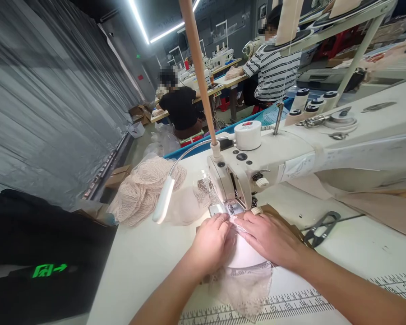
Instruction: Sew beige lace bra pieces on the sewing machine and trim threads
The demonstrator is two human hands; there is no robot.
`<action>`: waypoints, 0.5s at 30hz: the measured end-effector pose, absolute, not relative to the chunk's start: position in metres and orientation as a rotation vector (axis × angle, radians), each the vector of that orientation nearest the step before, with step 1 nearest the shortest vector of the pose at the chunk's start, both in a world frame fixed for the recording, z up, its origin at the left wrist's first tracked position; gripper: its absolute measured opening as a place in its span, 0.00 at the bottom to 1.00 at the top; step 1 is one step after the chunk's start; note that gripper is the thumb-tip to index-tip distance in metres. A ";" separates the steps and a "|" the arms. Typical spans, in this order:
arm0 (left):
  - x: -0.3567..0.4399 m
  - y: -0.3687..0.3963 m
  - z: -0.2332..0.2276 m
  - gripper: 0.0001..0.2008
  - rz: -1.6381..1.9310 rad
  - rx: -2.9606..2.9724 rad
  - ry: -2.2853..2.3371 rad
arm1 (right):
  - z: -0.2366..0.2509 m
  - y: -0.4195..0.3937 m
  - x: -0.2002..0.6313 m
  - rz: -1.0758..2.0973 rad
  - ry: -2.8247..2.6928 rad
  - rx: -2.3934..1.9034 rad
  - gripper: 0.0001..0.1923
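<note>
A pale lace-edged fabric piece [245,266] lies on the white table, its far end under the presser foot [230,208] of a white sewing machine [291,153]. My left hand [211,241] presses flat on the fabric's left side, fingertips close to the foot. On the fabric's right side my right hand [269,234] lies flat, its fingers pointing at the needle area. Both hands hold the cloth down against the table; neither wraps around it.
A flexible lamp [164,198] hangs left of the needle. A heap of lace fabric [142,189] sits behind it. Black scissors [321,228] lie to the right. A printed ruler [291,302] runs along the table's near edge. Two people work at machines in the background.
</note>
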State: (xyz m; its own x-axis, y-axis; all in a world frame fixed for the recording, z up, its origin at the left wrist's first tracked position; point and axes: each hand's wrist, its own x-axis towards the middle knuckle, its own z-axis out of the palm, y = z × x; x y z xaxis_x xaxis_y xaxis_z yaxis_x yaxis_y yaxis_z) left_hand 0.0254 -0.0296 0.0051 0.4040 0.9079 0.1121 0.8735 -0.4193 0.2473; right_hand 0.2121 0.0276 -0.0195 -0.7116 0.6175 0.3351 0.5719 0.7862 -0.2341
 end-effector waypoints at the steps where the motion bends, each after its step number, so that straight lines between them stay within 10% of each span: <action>1: 0.024 -0.029 0.003 0.18 0.328 2.502 1.597 | -0.018 0.027 0.212 0.171 -2.581 -0.908 0.14; 15: 0.008 -0.009 0.010 0.28 0.275 2.467 1.428 | -0.015 0.028 0.207 0.285 -2.582 -1.050 0.13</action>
